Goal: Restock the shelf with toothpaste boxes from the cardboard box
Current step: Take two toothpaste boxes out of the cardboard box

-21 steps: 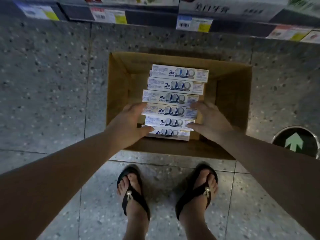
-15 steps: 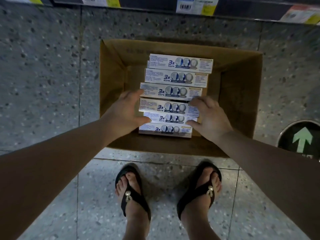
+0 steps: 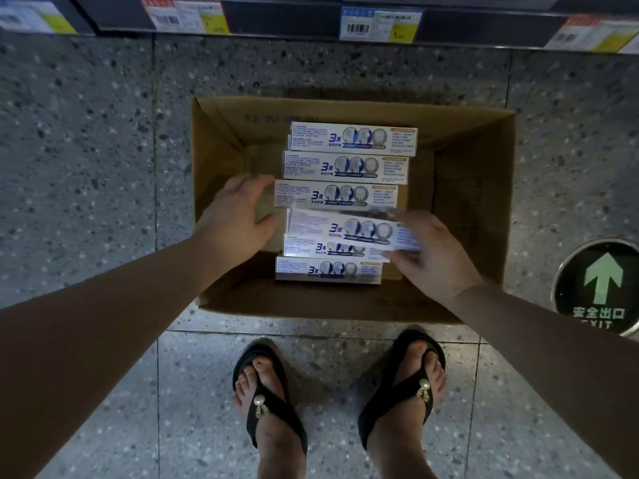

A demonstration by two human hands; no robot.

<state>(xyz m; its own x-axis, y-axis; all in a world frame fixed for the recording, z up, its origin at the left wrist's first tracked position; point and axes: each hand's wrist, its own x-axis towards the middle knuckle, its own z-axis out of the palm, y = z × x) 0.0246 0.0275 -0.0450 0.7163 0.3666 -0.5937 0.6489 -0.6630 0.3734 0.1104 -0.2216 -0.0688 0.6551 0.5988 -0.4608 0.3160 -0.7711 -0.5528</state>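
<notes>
An open cardboard box (image 3: pixel 473 202) stands on the floor in front of my feet. Inside lies a row of several white and blue toothpaste boxes (image 3: pixel 345 165). My right hand (image 3: pixel 428 257) grips the right end of one toothpaste box (image 3: pixel 345 228), which is lifted, tilted and blurred above the row. My left hand (image 3: pixel 238 216) hovers at the left end of the row with fingers spread, holding nothing and not touching the lifted box. The shelf edge (image 3: pixel 276 19) runs along the top of the view.
Price labels (image 3: pixel 380 24) hang along the shelf edge. The floor is speckled grey tile. A round green exit arrow sticker (image 3: pixel 601 288) sits on the floor to the right of the cardboard box. My feet in black sandals (image 3: pixel 269 402) stand just behind it.
Both hands were pressed on the ends of one toothpaste box. Now my right hand has raised its end and my left hand has come off to the left.
</notes>
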